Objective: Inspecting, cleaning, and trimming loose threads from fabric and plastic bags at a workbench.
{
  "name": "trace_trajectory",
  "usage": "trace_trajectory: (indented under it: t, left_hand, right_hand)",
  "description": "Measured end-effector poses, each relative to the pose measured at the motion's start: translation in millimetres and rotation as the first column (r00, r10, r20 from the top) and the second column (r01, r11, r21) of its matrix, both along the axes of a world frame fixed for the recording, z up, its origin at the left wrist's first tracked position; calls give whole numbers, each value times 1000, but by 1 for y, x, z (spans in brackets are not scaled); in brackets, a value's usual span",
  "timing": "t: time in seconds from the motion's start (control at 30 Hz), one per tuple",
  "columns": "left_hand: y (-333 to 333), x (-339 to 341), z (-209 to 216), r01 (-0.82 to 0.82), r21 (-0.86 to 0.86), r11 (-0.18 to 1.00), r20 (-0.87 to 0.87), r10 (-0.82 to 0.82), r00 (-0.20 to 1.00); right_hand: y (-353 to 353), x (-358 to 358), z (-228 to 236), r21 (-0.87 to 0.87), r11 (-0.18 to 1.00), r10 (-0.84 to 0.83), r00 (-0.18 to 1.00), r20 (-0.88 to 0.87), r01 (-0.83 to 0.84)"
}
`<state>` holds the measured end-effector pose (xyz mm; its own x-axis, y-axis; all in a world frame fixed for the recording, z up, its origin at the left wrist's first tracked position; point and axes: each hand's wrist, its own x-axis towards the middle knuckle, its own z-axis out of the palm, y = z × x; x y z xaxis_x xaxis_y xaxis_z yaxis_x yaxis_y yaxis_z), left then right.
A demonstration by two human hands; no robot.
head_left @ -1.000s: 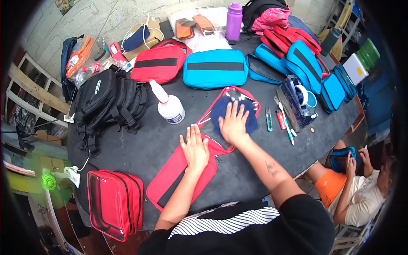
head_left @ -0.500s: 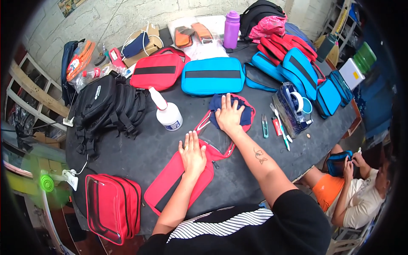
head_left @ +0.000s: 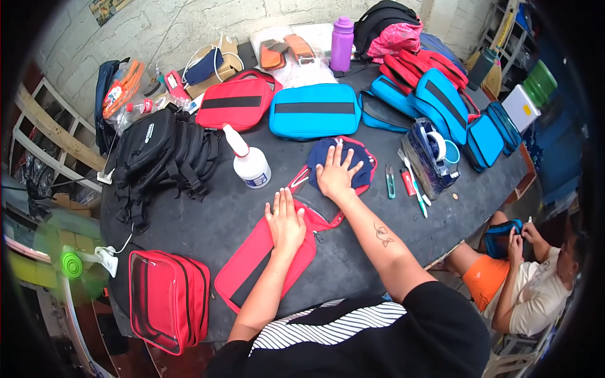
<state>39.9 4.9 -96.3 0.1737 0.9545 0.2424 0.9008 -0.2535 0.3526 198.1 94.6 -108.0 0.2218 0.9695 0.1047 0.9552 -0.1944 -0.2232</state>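
A red pouch [head_left: 249,252] with a black strip lies opened out in front of me, its see-through window side folded away toward the far side. My left hand [head_left: 285,222] rests flat on the red panel, near the zipper edge. Fingers spread, my right hand [head_left: 336,173] presses a dark blue cloth [head_left: 357,165] onto the window side. The cloth covers most of that window, and the red rim shows around it. A zipper pull [head_left: 318,237] hangs at the pouch's right edge.
Left of the cloth stands a white spray bottle [head_left: 252,167]. Green thread snips [head_left: 390,183], a toothbrush [head_left: 419,201] and a tape holder [head_left: 435,157] lie to the right. Red [head_left: 233,104] and blue pouches [head_left: 315,112] line the back. A co-worker [head_left: 529,271] sits at right; a fan [head_left: 70,265] spins at left.
My right hand has shifted slightly on the cloth, which now looks flatter and more spread out. The left hand stays on the red panel.
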Motion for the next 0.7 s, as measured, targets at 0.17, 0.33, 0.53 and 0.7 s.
trace_trajectory:
  t: [0.17,0.33,0.53,0.7]
  left_hand:
    - [1,-6,-6,-30,11,999,-24,30,999]
    - [9,-12,-3,-12,-30,999,171,17,985]
    - [40,-11,35,150,-484,862,715,291,635]
    - [67,-16,66,618,-583,528,799,512,317]
  right_hand:
    - [-87,-39,19,149,928,362,923,-134,-342]
    - [-150,24,69,453,852,462,782,-418,-261]
    - [-193,89,79,476,875,155,984,-93,-93]
    - [-198,50,71,352,931,168,968,-184,-95]
